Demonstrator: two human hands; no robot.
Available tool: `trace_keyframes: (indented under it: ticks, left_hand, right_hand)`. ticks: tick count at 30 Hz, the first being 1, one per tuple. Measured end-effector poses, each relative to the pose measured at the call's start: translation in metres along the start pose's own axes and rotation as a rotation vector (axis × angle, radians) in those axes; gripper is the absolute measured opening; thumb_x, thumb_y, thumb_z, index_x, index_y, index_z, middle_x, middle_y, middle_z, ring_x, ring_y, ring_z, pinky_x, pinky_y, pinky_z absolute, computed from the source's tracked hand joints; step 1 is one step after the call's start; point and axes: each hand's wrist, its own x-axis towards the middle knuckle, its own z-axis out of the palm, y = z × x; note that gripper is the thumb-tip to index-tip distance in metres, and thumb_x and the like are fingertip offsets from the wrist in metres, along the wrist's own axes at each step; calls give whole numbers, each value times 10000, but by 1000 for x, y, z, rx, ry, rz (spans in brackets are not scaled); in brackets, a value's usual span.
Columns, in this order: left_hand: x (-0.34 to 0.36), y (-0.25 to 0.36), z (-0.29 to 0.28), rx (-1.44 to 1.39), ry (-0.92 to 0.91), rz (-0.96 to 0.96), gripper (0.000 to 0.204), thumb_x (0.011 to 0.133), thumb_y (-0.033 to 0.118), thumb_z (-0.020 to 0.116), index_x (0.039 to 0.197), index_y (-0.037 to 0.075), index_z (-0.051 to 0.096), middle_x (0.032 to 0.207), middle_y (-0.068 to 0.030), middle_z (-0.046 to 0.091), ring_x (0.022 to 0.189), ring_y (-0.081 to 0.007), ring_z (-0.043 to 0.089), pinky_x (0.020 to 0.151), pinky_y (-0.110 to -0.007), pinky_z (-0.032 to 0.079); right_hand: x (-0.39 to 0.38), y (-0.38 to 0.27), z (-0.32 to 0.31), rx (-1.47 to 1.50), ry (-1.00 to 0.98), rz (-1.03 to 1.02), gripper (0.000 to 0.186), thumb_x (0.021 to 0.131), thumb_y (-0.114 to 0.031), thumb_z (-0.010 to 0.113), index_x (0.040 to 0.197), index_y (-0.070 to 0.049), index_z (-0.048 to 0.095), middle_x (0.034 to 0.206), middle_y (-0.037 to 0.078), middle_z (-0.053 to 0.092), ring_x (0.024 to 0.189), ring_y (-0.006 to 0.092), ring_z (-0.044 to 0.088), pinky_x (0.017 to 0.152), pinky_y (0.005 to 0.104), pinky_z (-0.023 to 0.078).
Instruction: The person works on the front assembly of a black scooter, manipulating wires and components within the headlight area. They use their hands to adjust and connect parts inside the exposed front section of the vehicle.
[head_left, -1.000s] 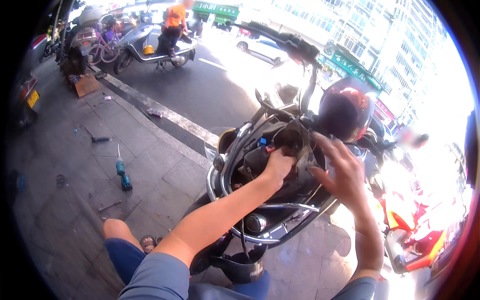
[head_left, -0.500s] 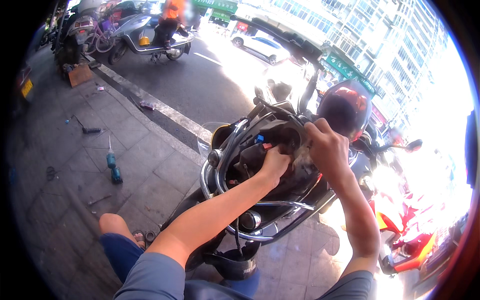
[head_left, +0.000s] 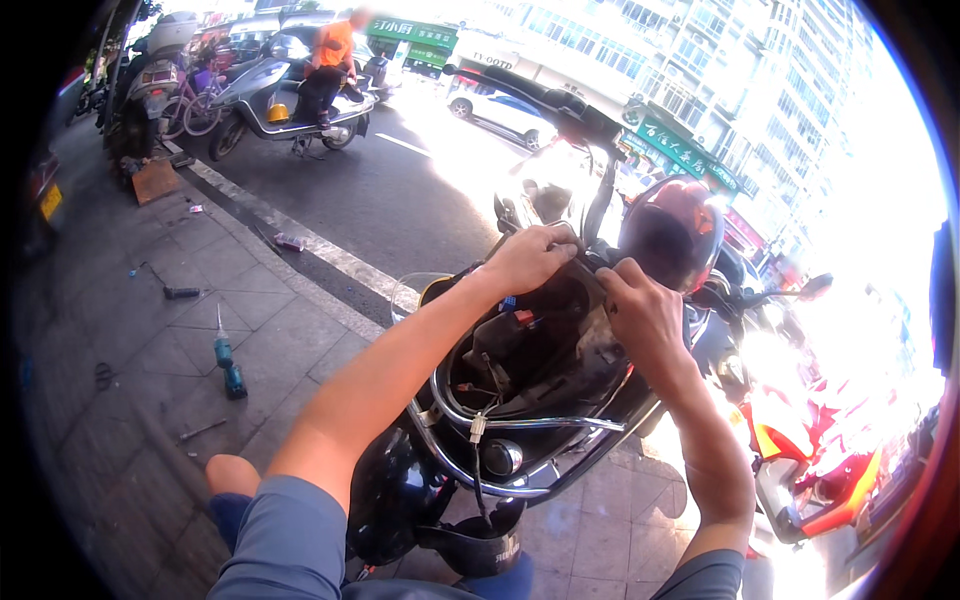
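A black motor scooter [head_left: 545, 395] with chrome guard bars [head_left: 560, 424] stands in front of me, its body open to a dark cavity with wires inside. At the far edge of this opening, my left hand [head_left: 537, 258] is closed with thumb and fingers on the black plastic rim [head_left: 588, 262]. A short way to the right, my right hand [head_left: 645, 308] is closed on the same rim, its fingertips partly hidden. Inside the cavity a small red part [head_left: 524, 317] shows, and a pale wire connector [head_left: 478, 428] hangs over the near guard bar.
A teal power drill [head_left: 230, 365] with a long bit and a screwdriver-like tool [head_left: 203, 430] lie on the paving at left. A red helmet [head_left: 675, 225] sits beyond my right hand. Another person [head_left: 335, 60] sits on a parked scooter across the way. A red-and-white vehicle [head_left: 815, 480] stands at right.
My left hand has come up out of the cavity to its far rim. The right hand has moved slightly down and left. More of the cavity now shows, with the pale connector over the bar.
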Motion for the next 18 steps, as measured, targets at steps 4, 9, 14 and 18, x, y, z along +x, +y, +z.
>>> trace_keyframes:
  ticks: [4,9,14,18]
  left_hand:
    - [7,-2,2,100,-64,32,267,966,224,581,1071,18,715,731,-46,639,681,-124,598,645,-296,479]
    - [1,-6,8,-24,-56,-46,312,968,258,583,1128,14,695,787,-97,666,675,-165,614,669,-338,494]
    - [22,-6,-11,243,-180,112,336,960,281,604,1162,26,688,930,-134,701,827,-225,675,776,-357,519]
    - [4,-4,-23,363,-77,-31,341,954,300,616,1152,31,682,1136,-167,675,998,-251,679,899,-374,528]
  right_hand:
    - [-8,2,2,0,-21,19,143,788,-36,627,922,-87,631,872,65,561,773,256,671,613,410,534]
    - [-15,3,2,1,-33,41,147,784,-47,647,927,-78,633,874,76,557,792,263,668,637,407,540]
    - [-27,9,-5,-43,-36,77,192,787,-59,656,976,-94,664,880,80,574,802,271,672,644,409,543]
    - [-46,16,-4,-13,-85,172,193,812,-78,653,996,-125,687,878,72,595,778,278,680,635,414,532]
